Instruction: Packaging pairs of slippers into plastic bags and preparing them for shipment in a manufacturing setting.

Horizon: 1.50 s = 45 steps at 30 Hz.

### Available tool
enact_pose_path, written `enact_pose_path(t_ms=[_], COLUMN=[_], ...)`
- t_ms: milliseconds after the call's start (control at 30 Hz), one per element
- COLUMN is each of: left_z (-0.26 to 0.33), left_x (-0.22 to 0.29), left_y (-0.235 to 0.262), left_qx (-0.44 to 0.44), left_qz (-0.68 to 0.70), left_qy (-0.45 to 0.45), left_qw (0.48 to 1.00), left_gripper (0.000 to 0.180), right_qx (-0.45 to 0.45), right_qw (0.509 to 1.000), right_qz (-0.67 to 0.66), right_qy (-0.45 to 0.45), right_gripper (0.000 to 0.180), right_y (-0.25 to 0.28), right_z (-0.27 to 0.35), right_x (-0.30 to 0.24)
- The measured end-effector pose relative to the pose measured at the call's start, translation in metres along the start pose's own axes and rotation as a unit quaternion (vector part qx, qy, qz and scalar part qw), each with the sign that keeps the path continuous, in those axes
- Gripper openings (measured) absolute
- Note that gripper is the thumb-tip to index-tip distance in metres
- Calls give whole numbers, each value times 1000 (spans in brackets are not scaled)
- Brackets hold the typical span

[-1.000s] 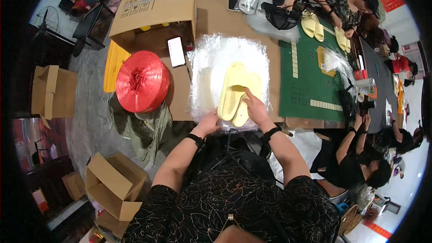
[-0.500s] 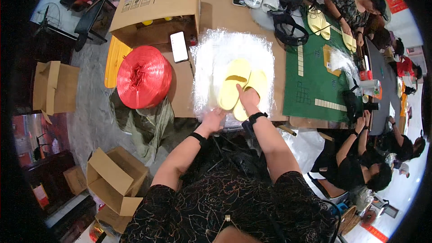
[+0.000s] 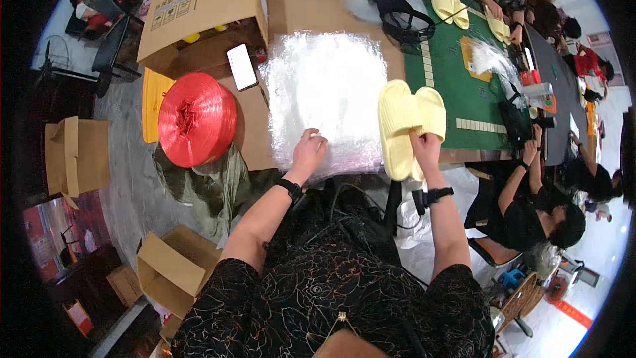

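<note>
My right hand grips a pair of pale yellow slippers, fingers closed around the strap area of the right one. The pair is at the right side of a stack of clear plastic bags, partly over the green mat. On the near part of that stack rests my left hand, its fingers apart and slightly bent, with nothing visible in them. Glare whitens the middle of the bags.
A red roll of plastic twine and a cardboard box stand at the left, beside a white-screened phone. A green mat covers the right side. Across it, a co-worker's hand touches another yellow slipper.
My right hand has carried the yellow slippers off the plastic bags to the right. My left hand stays at the near edge of the bags. The whole view has shifted slightly.
</note>
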State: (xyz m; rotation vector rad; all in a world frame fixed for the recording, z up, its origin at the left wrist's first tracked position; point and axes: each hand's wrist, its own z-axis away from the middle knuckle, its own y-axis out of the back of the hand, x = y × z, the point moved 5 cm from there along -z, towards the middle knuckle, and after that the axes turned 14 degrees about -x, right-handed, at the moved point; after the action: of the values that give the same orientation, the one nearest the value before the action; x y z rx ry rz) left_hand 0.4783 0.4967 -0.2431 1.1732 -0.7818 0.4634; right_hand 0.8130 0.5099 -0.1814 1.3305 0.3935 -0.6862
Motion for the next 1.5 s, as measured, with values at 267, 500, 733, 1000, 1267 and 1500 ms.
enact_pose_path(t_ms=[267,500,733,1000,1267,1500], left_z=[-28,-27,-3,18,34,35], left_x=[35,64,93,117,112,64], left_y=[8,15,25,45,67,99], left_qx=[41,24,11,-52,-104,9], left_qz=[48,-67,-139,-105,46,25], left_qy=[-4,-104,-232,-264,-255,-142], left_qw=[998,992,963,957,960,989], left_gripper=[14,14,25,26,28,23], right_qx=[-146,-235,-154,-171,-126,-76], right_qw=[978,962,983,980,987,976], right_qz=[50,134,89,101,91,189], right_qy=[143,45,54,21,51,81], right_gripper=[32,44,43,36,43,41], right_y=[-8,-46,-65,-104,-124,-158], right_z=[76,73,48,19,1,-3], right_x=[-43,-34,-44,-69,-132,-141])
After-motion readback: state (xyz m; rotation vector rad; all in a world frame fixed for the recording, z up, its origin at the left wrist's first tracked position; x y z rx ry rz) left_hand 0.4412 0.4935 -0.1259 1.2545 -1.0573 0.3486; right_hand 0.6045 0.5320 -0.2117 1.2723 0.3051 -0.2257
